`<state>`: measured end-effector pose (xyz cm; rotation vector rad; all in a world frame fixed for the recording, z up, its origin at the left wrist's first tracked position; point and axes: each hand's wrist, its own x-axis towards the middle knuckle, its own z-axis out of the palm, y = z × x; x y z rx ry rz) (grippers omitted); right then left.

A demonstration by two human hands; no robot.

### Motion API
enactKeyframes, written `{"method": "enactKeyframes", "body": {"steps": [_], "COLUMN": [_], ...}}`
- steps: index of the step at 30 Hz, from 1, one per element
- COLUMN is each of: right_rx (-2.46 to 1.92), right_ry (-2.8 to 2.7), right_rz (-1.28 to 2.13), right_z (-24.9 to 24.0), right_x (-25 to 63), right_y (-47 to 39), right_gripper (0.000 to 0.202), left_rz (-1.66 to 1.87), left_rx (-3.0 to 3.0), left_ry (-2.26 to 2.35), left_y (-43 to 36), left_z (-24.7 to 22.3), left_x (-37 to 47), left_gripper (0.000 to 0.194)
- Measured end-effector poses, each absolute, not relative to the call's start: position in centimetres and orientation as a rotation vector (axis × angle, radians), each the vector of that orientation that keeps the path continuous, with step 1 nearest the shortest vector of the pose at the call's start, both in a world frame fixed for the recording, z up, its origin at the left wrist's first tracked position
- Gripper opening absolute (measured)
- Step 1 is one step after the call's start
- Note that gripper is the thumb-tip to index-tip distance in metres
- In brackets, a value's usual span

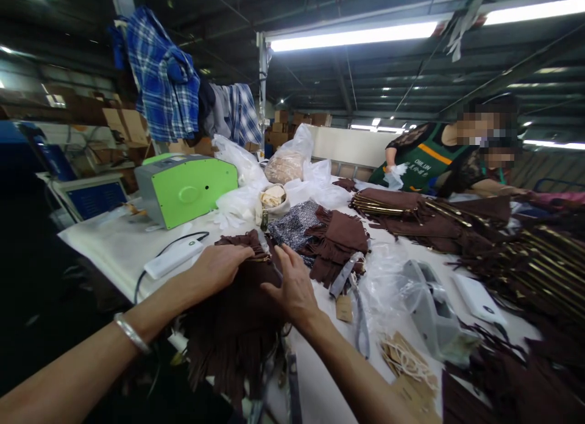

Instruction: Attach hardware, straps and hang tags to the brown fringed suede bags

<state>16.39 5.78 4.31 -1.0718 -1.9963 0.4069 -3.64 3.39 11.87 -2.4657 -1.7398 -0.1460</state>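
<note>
At the near edge of the worktop (pixel 98 236), a brown bag (pixel 247 296) lies under both of the person's hands, its dark fringe running down toward the wearer. The left hand (pixel 223 262) lies palm down across the bag's top part, fingers pointing right; whether its grip pinches the cloth, I cannot tell. A silver bangle (pixel 131 332) circles that wrist. The right hand (pixel 295 284) is at the bag's right side, its grip wide, thumb well apart from the fingers.

Toward the worktop's left edge sit a white box (pixel 173 258) with a black cable (pixel 187 236) beside it and, farther back, a green machine (pixel 194 189). Beyond the hands are a grey patterned cloth (pixel 292 226) and a second fringed piece (pixel 345 229), with a grey strap (pixel 361 317) and a card tag (pixel 344 308) nearer. Clear plastic (pixel 381 278) lies right of these, next to a grey dispenser (pixel 427 308); tags with white strings (pixel 409 360) lie toward the near edge.

Along the worktop's right side spread brown pieces with gold-coloured strips (pixel 548 259). Across the far edge, a co-worker in a green apron (pixel 425 162) leans in.
</note>
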Motion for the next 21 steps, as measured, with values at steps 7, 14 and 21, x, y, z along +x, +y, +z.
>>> {"method": "enactKeyframes", "body": {"steps": [7,14,21], "right_rx": [-0.868,-0.528,-0.766], "right_ry": [-2.051,-1.41,-1.015], "right_rz": [0.704,1.827,2.001], "right_z": [6.6,10.8,5.8], "right_x": [12.8,13.2,18.2], "right_y": [5.0,-1.6,-2.2], "right_gripper": [0.013,0.028,0.058], "left_rz": [0.029,-0.045,-0.253], "left_rx": [-2.343,-2.362,-2.739], "left_ry": [-1.45,-1.253,-1.072], "left_y": [0.2,0.2,5.6], "left_z": [17.9,23.2,14.8], "left_x": [-4.9,-0.6,3.4], "left_gripper": [0.023,0.018,0.019]}}
